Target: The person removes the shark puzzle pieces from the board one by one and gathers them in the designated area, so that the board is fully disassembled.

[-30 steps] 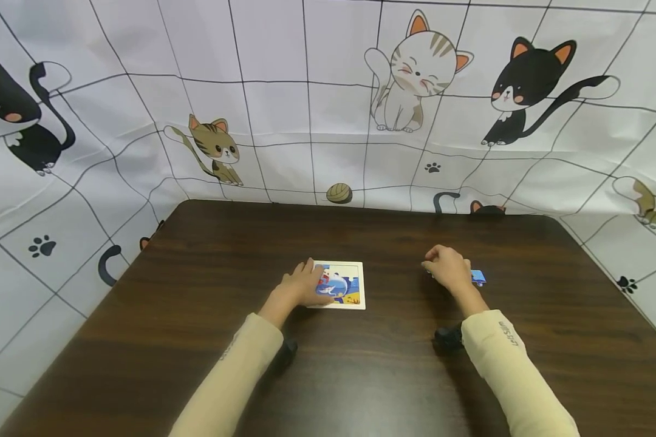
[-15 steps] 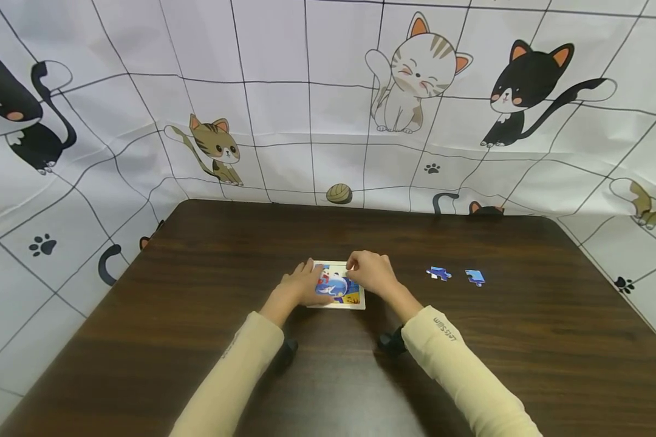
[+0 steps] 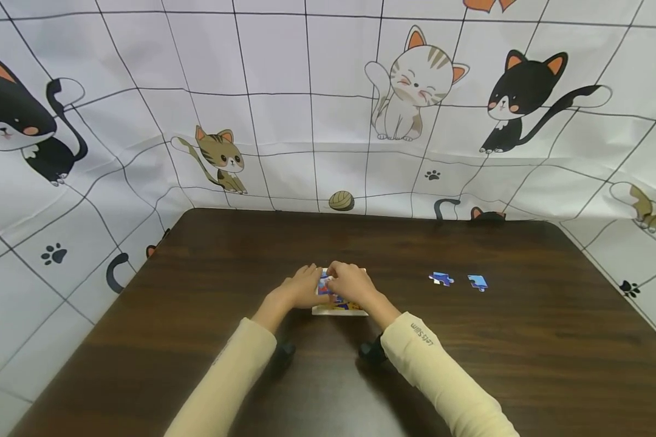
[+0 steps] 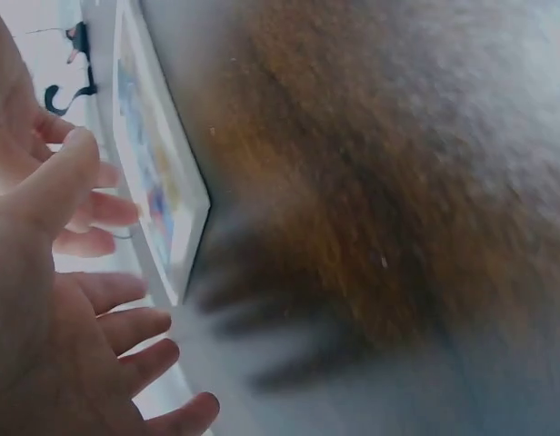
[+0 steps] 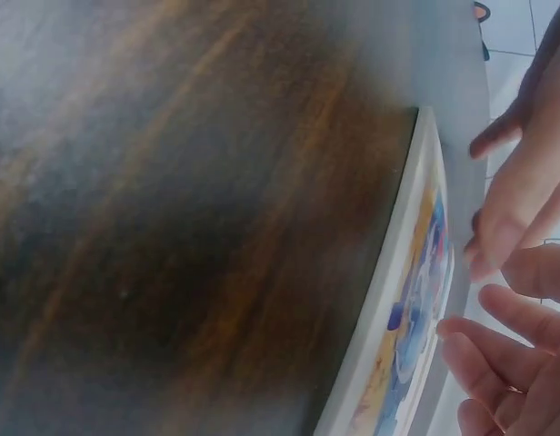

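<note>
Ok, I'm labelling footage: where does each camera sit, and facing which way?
Head: on the person's head, facing forward and down at the table and puzzle; left hand, right hand and sleeves show.
Left wrist: on that wrist, facing the puzzle; both hands at picture left.
Right wrist: likewise, facing the puzzle; both hands at picture right.
The wrist views share the puzzle and hands.

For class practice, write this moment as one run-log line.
right hand: over puzzle; left hand: at its left edge; loose pieces: two, on table

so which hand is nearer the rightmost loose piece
Right. The right hand is over the puzzle, left of the piece; the left hand is farther left, at the puzzle's edge.
</note>
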Action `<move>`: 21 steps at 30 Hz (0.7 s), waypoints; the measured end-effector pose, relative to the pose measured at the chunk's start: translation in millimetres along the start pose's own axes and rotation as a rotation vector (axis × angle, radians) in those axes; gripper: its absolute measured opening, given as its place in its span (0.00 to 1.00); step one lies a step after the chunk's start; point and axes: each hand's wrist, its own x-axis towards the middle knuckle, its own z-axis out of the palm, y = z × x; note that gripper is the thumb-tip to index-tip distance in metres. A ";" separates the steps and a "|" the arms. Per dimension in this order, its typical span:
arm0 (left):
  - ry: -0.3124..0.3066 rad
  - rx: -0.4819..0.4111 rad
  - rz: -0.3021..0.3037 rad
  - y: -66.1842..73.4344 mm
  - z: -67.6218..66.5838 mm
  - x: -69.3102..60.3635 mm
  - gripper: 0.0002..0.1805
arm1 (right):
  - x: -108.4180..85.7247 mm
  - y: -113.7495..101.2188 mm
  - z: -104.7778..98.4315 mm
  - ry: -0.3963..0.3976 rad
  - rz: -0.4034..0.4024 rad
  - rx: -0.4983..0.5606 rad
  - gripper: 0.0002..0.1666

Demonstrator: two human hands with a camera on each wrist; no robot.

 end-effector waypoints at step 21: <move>-0.057 0.161 0.020 9.6 4.1 -22.7 0.31 | 6.9 1.1 9.4 0.045 0.048 0.132 0.15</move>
